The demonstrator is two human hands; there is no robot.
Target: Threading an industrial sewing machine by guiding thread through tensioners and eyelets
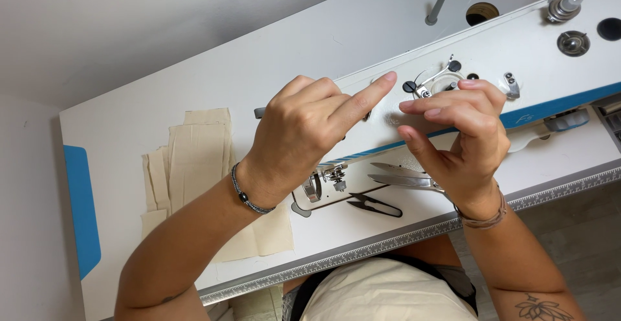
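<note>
My left hand [297, 137] hovers over the white sewing machine [550, 75], curled into a fist with the index finger stretched out to the right, its tip just left of the metal thread guides [432, 83]. My right hand [469, 137] is close beside it, fingers bent and apart, fingertips pointing left just below those guides. I can make out nothing held in either hand; any thread is too fine to see. Under the hands lies the needle and presser foot [333, 177].
Steel scissors [404, 177] and black thread snips [375, 206] lie on the white table [194, 69] by the needle. Cream fabric pieces [194, 159] are stacked at the left. A ruler strip [362, 250] runs along the front edge. A bobbin winder [564, 5] sits at the far right.
</note>
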